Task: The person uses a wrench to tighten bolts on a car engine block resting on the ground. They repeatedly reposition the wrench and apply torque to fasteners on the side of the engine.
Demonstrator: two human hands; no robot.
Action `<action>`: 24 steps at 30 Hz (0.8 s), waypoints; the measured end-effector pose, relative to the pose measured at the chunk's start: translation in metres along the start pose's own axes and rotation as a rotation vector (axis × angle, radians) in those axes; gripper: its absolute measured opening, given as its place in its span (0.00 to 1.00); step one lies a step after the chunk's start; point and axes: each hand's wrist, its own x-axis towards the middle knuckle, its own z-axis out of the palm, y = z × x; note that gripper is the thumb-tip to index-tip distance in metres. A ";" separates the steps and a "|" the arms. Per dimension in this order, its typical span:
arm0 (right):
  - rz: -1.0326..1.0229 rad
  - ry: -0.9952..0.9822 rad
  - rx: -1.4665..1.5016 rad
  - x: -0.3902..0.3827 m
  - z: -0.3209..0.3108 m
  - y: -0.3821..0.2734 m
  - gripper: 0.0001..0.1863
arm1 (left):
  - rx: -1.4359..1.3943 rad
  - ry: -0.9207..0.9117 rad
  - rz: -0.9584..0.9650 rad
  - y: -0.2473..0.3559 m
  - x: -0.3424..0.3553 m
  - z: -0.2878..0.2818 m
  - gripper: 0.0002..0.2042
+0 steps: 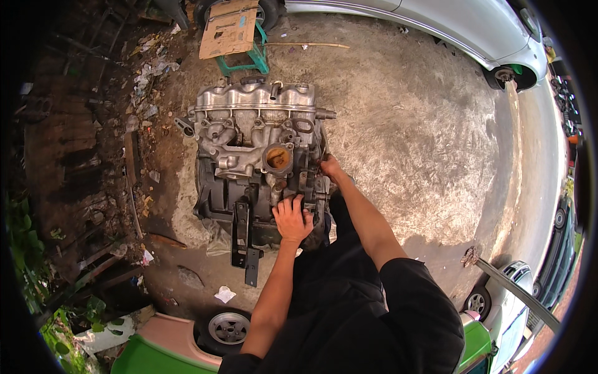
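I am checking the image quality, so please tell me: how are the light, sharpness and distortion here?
Head view: the silver car curves along the dark, round rim; head view: the concrete floor is pale and bright right of the engine, beside darker shade; head view: the left hand looks fairly sharp.

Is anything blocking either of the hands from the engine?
Nothing visible is. The left hand rests on the near side of the engine; the right hand is at its right edge, contact there unclear.
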 end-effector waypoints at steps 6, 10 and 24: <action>-0.091 0.012 -0.227 -0.007 0.004 -0.016 0.20 | 0.000 0.029 0.014 0.001 0.001 0.000 0.20; -0.002 0.010 -0.129 -0.022 0.006 -0.023 0.19 | -0.002 0.036 0.019 0.001 0.000 0.000 0.19; -0.740 0.198 -0.367 -0.144 0.010 -0.020 0.11 | -0.011 0.045 0.005 0.002 -0.001 -0.001 0.16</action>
